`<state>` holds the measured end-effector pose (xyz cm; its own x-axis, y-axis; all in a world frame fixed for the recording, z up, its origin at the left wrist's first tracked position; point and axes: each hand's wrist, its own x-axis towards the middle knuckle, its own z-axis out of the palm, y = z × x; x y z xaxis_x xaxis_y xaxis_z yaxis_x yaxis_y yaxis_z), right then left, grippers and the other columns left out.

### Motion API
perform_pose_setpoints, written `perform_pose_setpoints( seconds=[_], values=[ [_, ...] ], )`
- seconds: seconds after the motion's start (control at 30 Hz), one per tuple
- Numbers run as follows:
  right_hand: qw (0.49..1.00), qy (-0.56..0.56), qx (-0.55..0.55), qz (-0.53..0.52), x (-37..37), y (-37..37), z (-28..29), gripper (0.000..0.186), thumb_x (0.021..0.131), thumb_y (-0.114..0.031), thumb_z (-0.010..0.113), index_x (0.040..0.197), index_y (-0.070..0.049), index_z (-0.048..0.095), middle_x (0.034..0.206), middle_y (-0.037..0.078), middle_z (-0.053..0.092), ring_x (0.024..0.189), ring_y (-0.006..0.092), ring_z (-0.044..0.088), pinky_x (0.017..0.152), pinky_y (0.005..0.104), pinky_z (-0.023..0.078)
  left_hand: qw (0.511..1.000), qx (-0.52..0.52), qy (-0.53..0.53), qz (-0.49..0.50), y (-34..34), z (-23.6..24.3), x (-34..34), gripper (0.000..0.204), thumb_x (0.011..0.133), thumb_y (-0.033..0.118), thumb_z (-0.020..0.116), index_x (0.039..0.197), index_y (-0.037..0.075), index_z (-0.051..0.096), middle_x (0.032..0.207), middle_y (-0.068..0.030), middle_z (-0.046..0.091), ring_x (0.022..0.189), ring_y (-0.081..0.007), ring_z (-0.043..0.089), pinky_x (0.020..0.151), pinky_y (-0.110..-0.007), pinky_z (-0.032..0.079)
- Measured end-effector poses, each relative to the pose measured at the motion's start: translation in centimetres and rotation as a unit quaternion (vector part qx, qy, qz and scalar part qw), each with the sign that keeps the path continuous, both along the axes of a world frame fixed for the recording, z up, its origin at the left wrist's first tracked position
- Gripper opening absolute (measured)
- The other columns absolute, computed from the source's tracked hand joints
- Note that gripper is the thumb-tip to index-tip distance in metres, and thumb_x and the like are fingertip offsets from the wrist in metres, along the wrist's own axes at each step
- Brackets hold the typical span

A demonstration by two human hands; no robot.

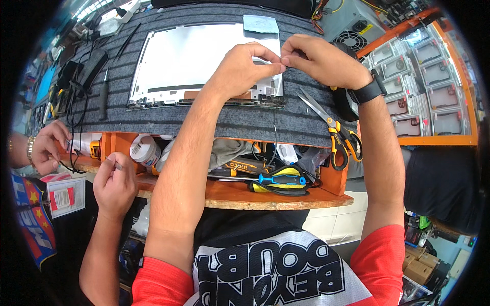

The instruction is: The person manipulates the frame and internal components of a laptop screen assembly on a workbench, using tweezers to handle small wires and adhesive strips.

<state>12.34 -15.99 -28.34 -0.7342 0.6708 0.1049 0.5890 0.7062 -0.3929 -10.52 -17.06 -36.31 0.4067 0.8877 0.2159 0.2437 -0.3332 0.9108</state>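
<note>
In the head view, the white panel (189, 53) lies flat on the grey mat (153, 121), its long axis running left to right and its circuit-lined edge toward you. Your left hand (244, 67) and right hand (329, 62) meet at its right edge, fingertips pinched close; you cannot tell whether anything is between them. Scissors (332, 124) lie to the right, above the cluttered orange shelf (275, 202). Clear drawers (445, 115) stand beyond; another person's hands (116, 184) show at left.

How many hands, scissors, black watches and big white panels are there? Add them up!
Hands: 4 (wearer's left hand, wearer's right hand, two other hands)
Scissors: 1
Black watch: 1
Big white panel: 1
Total: 7
</note>
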Motion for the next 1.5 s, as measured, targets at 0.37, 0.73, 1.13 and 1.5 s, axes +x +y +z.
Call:
perform_pose_setpoints(
  seconds=[0.37,0.73,1.13,1.5],
  values=[
    [0.992,0.092,0.044,-0.076,0.3,-2.0,0.5,0.023,0.101,-0.019,0.066,0.109,0.0,0.075,0.099,0.017,0.074,0.091,0.0311,0.072,0.081,0.0381,0.055,0.999,-0.021,0.012,-0.026,-0.6,0.8,-0.1,0.024,0.091,0.025,0.081,0.099,0.003,0.079,0.101,-0.0078,0.075,0.094,-0.0166,0.07,0.089,-0.033,0.055],
    [0.962,0.159,0.015,-0.222,-0.4,-11.3,-2.8,0.011,0.094,-0.009,0.073,0.101,-0.001,0.073,0.09,0.014,0.067,0.079,0.0301,0.065,0.071,0.0393,0.052,0.99,-0.133,0.011,-0.054,-2.0,3.0,-0.2,0.018,0.094,0.024,0.079,0.101,0.008,0.077,0.083,0.002,0.071,0.073,-0.0044,0.061,0.057,-0.021,0.047],
    [0.958,0.146,-0.1,-0.227,-1.0,-8.3,-3.1,0.016,0.091,-0.01,0.076,0.103,0.0,0.077,0.084,0.012,0.068,0.074,0.0226,0.066,0.069,0.0352,0.053,0.987,-0.146,-0.026,-0.062,-1.8,2.5,-0.1,0.014,0.095,0.015,0.078,0.103,0.004,0.075,0.085,0.0,0.072,0.077,-0.0053,0.065,0.067,-0.021,0.051],
    [0.966,0.128,-0.121,-0.19,-0.5,-7.4,-3.5,0.015,0.091,-0.011,0.08,0.102,-0.002,0.075,0.08,0.002,0.06,0.07,0.0111,0.052,0.064,0.0288,0.045,0.978,-0.179,-0.056,-0.093,-1.3,1.5,0.1,0.015,0.095,0.01,0.078,0.106,0.001,0.073,0.095,-0.0024,0.074,0.087,-0.0072,0.067,0.077,-0.023,0.054]
  ],
)
